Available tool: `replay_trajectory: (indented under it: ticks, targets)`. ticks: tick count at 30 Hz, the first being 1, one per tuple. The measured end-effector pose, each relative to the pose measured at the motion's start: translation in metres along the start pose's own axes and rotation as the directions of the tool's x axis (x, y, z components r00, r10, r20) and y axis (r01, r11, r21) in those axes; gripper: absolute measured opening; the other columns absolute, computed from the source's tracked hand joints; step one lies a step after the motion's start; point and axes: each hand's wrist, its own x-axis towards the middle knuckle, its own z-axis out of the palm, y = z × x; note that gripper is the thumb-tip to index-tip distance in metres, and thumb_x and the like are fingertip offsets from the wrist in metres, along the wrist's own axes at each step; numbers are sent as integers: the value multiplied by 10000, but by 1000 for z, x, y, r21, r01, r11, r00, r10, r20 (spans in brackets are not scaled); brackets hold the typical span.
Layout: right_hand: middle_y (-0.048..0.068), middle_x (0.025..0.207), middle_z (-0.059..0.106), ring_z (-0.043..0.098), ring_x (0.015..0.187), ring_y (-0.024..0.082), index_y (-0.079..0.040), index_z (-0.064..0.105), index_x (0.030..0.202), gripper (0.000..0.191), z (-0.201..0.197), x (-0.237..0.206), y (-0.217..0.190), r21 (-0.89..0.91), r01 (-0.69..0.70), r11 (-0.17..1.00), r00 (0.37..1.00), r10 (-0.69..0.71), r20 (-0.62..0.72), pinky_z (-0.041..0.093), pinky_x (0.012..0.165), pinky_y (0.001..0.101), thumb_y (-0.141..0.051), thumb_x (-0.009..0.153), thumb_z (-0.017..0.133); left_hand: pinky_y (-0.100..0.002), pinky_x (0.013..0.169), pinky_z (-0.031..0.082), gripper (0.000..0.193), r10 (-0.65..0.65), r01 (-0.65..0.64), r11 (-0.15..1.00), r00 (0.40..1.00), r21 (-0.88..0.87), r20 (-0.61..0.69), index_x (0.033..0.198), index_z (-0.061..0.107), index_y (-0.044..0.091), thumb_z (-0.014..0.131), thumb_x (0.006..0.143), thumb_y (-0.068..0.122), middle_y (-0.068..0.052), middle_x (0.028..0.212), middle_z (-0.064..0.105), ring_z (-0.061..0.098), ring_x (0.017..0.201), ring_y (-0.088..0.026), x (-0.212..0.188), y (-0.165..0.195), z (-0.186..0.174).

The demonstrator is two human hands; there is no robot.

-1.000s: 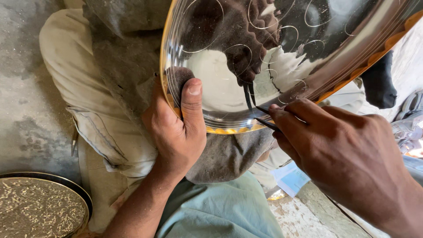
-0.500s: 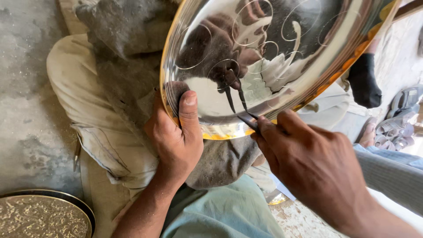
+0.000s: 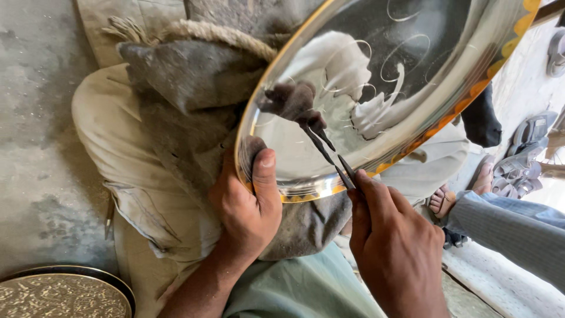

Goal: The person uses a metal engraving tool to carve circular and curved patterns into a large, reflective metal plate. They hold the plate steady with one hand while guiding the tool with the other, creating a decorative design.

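Note:
A large shiny metal tray (image 3: pixel 376 88) with curling lines scratched into it leans tilted on my raised knee. My left hand (image 3: pixel 247 206) grips its lower rim, the thumb pressed on the polished face. My right hand (image 3: pixel 394 247) pinches a thin dark pointed metal tool (image 3: pixel 347 172), its tip touching the tray near the bottom edge. The mirror surface reflects the hand and tool.
A grey cloth (image 3: pixel 194 100) pads my knee under the tray. A round engraved brass plate (image 3: pixel 62 294) lies on the concrete floor at lower left. Another person's sleeve (image 3: pixel 512 229) and bare foot (image 3: pixel 447 200) are at the right, near sandals (image 3: pixel 529 153).
The tray has tilted and swung up and to the right in view. My right hand with the tool moved along the lower rim; the left grip stays.

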Motion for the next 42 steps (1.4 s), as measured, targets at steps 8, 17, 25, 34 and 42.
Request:
replay_trajectory:
  ticks: [8, 17, 25, 34, 42]
  targets:
    - [-35, 806, 661, 664, 616, 125, -168, 686, 1343, 490, 10, -10, 2, -320, 312, 895, 946, -324, 16, 491, 423, 310, -92, 862, 639, -371, 867, 579, 311, 6, -5, 999, 1000, -47, 27, 1293, 616, -41, 537, 1134, 214, -194, 1136, 718, 742, 997, -333, 7, 2, -1]
    - [80, 1002, 666, 623, 705, 138, -91, 683, 1327, 545, -14, 24, 63, -430, 822, 373, 510, -819, 265, 528, 553, 258, -151, 786, 658, -366, 900, 592, 273, 11, -8, 992, 1000, -127, 25, 1272, 627, -45, 549, 1129, 174, -200, 1167, 720, 745, 1030, -349, 7, 0, -2]
    - [23, 921, 555, 535, 723, 154, 0, 747, 1193, 346, -27, 70, 78, -429, 903, -26, 161, -905, 394, 360, 483, 272, -124, 874, 694, -359, 939, 599, 243, 66, -65, 975, 998, -214, -2, 1305, 594, -50, 561, 1141, 127, -206, 1233, 703, 740, 1079, -348, 6, -4, -3]
    - [-1, 824, 532, 542, 654, 144, 26, 706, 789, 64, -34, 56, 34, -540, 804, -247, 121, -822, 556, 468, 533, 291, -12, 771, 658, -358, 892, 590, 237, 125, -131, 971, 991, -198, -45, 1327, 581, -36, 543, 1161, 129, -199, 1214, 700, 730, 1076, -351, 8, -1, -2]
    - [-6, 698, 546, 498, 498, 83, -45, 637, 1380, 563, -39, 54, 41, -523, 852, -16, 267, -846, 461, 454, 344, 232, -52, 818, 660, -388, 836, 588, 296, 91, -102, 976, 994, -191, -68, 1324, 607, -22, 531, 1140, 197, -203, 1112, 728, 747, 978, -353, 11, 5, -4]
